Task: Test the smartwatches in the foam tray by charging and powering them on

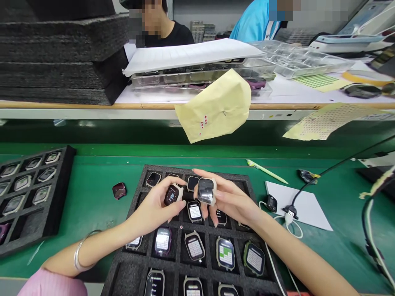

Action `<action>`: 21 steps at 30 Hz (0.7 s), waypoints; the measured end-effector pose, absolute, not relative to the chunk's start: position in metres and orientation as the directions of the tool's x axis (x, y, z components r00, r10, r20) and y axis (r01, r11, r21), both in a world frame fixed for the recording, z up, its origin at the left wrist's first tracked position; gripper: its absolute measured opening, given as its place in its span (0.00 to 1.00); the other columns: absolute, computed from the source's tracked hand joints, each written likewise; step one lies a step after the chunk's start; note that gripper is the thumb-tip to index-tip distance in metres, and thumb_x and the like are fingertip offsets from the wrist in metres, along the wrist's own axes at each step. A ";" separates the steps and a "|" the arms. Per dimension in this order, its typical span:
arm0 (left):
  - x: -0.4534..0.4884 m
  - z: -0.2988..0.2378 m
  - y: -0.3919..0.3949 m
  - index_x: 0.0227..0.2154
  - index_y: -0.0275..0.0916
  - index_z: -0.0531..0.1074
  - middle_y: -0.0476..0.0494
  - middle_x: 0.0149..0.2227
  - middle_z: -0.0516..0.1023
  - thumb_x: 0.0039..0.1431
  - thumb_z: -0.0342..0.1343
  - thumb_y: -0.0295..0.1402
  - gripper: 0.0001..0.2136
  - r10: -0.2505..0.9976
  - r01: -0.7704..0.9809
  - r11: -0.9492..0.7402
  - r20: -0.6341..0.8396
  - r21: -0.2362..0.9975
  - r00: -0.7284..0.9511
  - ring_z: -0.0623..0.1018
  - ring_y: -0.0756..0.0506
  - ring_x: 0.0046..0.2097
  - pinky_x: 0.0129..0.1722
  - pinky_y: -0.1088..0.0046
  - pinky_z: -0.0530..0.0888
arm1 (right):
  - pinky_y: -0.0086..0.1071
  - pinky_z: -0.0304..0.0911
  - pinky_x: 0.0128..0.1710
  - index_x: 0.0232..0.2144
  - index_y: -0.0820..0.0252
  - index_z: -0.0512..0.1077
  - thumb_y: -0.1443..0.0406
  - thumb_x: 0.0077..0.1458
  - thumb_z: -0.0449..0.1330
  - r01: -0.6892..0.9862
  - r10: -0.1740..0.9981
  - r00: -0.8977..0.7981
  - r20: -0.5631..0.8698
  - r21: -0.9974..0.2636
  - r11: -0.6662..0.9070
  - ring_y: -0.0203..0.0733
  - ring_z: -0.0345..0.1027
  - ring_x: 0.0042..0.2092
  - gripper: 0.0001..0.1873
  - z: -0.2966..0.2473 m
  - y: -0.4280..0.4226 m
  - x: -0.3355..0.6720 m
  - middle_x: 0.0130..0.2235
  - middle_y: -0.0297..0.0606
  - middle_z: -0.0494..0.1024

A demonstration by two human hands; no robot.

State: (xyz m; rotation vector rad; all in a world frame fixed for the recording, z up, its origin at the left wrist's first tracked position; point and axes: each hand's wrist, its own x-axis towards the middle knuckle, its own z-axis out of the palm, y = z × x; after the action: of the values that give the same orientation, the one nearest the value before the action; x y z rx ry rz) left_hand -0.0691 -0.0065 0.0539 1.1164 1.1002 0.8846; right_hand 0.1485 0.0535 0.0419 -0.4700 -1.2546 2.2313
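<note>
My left hand (163, 203) is closed around a light-framed smartwatch case (173, 194), its dark screen showing a small lit image. Close beside it, my right hand (228, 197) grips a second smartwatch case (206, 190) with a pale frame and a dark, glossy screen. Both cases are held above a black foam tray (123, 283) with square compartments. Lit watch cases sit in many of these, among them a white-screened one (194, 211) just below my hands and a green-framed one (254, 258) at the right. My hands and forearms hide some compartments.
Another foam tray (58, 213) stands at the left, and a dark red watch case (119, 190) lies between the trays. Right of the main tray are a green pen (267, 171), white paper (304, 205) and cables. A shelf (148, 106) holds stacked foam and clear trays; two people are behind it.
</note>
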 end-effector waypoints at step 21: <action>-0.070 0.056 -0.013 0.47 0.42 0.66 0.52 0.30 0.64 0.56 0.54 0.25 0.15 0.946 0.113 0.124 -0.152 0.986 0.286 0.64 0.50 0.30 0.31 0.75 0.64 | 0.29 0.72 0.24 0.60 0.57 0.63 0.62 0.61 0.61 -0.236 0.605 -0.792 -0.082 -0.872 -0.428 0.36 0.73 0.27 0.27 0.043 0.042 0.146 0.36 0.38 0.75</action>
State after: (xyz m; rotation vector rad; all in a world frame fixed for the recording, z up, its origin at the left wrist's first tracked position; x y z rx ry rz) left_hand -0.0703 -0.0134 0.0558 1.2993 1.1153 0.8422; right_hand 0.1464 0.0421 0.0426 -0.5325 -1.2744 2.2316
